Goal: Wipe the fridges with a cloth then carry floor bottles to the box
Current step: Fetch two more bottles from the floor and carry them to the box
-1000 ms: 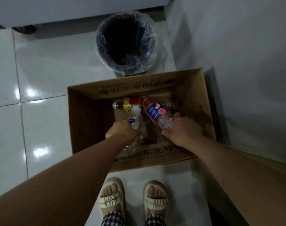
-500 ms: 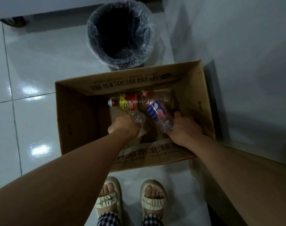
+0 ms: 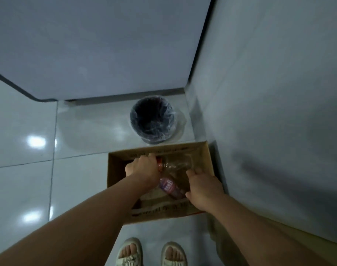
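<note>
An open cardboard box (image 3: 115,169) stands on the floor against the grey fridge side (image 3: 269,112). Both my hands reach into it. My left hand (image 3: 142,167) hovers, fingers curled downward, over the far left of the box; whatever lies under it is hidden. Beside it lies a clear bottle (image 3: 177,163) with an orange band at its neck. My right hand (image 3: 202,187) grips the end of a bottle with a pink and blue label (image 3: 168,186), which lies slanted low in the box.
A black bin lined with clear plastic (image 3: 152,121) stands just behind the box. A second fridge front (image 3: 96,45) rises behind the bin. Glossy white floor tiles (image 3: 29,179) spread to the left. My sandalled feet (image 3: 150,254) stand right before the box.
The view has lifted and pulled back, so the box looks smaller and the fridge fronts show. My left hand moved toward the box's far side. The clear bottle it held is out of sight.
</note>
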`<move>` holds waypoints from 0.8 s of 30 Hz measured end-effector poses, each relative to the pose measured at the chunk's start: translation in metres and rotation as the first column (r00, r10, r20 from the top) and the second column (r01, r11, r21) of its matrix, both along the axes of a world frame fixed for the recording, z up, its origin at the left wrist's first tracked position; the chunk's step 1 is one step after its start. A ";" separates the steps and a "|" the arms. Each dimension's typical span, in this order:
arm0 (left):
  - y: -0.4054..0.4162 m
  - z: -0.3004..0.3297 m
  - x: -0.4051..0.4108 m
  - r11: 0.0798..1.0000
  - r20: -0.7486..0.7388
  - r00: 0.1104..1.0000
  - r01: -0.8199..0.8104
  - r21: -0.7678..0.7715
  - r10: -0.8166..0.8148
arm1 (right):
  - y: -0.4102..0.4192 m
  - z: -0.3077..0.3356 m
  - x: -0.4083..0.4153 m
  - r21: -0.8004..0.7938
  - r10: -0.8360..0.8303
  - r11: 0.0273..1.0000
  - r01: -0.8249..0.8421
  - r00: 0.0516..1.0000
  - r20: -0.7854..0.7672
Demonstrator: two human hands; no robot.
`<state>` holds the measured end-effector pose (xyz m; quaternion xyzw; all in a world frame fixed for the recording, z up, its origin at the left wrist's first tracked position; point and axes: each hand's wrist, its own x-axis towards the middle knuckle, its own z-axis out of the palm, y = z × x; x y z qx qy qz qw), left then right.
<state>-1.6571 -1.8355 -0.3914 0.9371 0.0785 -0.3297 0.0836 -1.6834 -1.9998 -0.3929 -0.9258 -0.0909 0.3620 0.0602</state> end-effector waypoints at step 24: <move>0.157 0.451 -0.096 0.954 0.387 0.913 -0.221 0.203 0.129 | 0.140 0.430 -0.003 0.061 0.321 0.927 -0.369 0.869 0.376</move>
